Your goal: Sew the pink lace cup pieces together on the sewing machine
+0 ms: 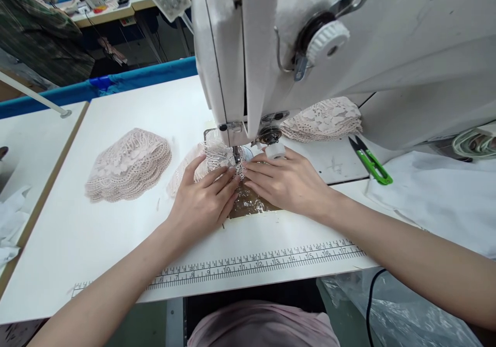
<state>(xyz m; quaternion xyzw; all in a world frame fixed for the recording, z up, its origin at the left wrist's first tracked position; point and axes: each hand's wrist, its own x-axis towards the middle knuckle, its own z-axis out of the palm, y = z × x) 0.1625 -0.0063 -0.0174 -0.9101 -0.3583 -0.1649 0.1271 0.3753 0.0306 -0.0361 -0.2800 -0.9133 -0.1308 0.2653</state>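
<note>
My left hand (207, 194) lies flat with fingers spread on a pale pink lace piece (187, 170), just left of the presser foot (236, 154) of a white sewing machine (219, 62). To the right of the foot, my right hand (284, 178) rests with its fingers stretched out, their tips at the lace edge. The lace runs under the foot. My fingers cover part of it, and the machine head hides some of the right hand's thumb side. Beneath the hands is a brown patch (251, 205) under clear shiny film.
A lace stack (129, 166) lies on the left, another lace stack (321, 119) behind the needle. Green thread snips (371, 161) and white cloth (437, 197) lie at right. A printed ruler (248, 265) runs along the table's front edge. Blue fabric (147, 75) borders the back.
</note>
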